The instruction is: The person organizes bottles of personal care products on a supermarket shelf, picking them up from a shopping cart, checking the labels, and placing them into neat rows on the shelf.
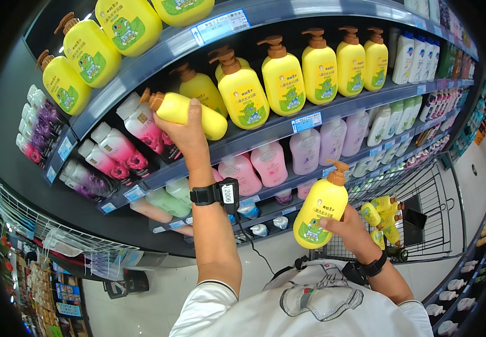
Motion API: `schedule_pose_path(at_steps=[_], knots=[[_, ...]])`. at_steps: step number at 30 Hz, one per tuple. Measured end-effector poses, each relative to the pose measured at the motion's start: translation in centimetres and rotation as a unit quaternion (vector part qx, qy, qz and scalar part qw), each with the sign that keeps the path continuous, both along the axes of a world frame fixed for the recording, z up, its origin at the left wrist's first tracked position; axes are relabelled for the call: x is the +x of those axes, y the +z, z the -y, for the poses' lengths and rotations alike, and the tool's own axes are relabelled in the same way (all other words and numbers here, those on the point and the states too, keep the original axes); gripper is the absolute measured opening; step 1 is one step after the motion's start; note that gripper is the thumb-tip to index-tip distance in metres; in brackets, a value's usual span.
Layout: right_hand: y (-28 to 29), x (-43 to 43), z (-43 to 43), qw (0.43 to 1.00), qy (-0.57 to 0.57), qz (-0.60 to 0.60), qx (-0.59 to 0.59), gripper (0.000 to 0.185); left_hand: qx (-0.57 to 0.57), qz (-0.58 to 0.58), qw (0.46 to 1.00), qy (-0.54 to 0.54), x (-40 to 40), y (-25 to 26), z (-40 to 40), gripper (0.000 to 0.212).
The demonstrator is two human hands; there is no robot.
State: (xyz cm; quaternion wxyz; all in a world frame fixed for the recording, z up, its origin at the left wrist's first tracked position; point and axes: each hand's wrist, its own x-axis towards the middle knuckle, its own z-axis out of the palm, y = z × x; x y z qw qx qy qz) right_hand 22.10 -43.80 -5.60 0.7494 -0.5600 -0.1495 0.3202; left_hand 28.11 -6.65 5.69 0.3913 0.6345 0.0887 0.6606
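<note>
My left hand (pixel 186 132) is raised to the shelf and closed around a tilted yellow pump bottle (pixel 192 113), its brown pump pointing up and left. Behind and beside it stand several upright bottles of the same kind, such as a yellow pump bottle with a green cartoon frog (pixel 243 101). Lower down, at chest height, my right hand (pixel 348 229) grips another yellow pump bottle (pixel 318 215), nearly upright, frog label facing up to the camera. Pink and white bottles (pixel 141 122) stand just left of my left hand.
A wire shopping cart (pixel 458 219) stands at the right, holding several yellow pump bottles (pixel 388 215) and a dark flat object (pixel 415 218). The shelf edge (pixel 268 130) with price tags runs across. Pink and lilac bottles (pixel 304 151) stand below. A wire rack (pixel 57 236) is at lower left.
</note>
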Motion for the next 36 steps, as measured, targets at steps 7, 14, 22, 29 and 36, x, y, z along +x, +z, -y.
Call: schedule_pose_path(at_steps=[7, 14, 22, 29, 36], knots=[[-0.3, 0.1, -0.2, 1.000, -0.002, -0.011, 0.012, 0.048, -0.137, 0.051, 0.939, -0.311, -3.3, 1.1, 1.8, 0.062], [-0.6, 0.5, -0.6, 1.000, 0.006, -0.015, 0.010, 0.049, -0.237, 0.059, 0.779, -0.578, -5.9, 1.5, 3.0, 0.088], [-1.0, 0.7, -1.0, 1.000, 0.021, 0.001, -0.001, 0.048, -0.264, 0.084, 0.661, -0.697, -6.3, 1.4, 3.1, 0.094], [-1.2, 0.8, -0.9, 1.000, 0.019, -0.001, 0.003, 0.048, -0.264, 0.068, 0.674, -0.687, -6.2, 1.5, 3.5, 0.092], [-0.5, 0.6, -0.9, 1.000, 0.021, -0.005, -0.003, 0.050, -0.179, -0.009, 0.894, -0.410, -4.8, 1.8, 1.7, 0.064]])
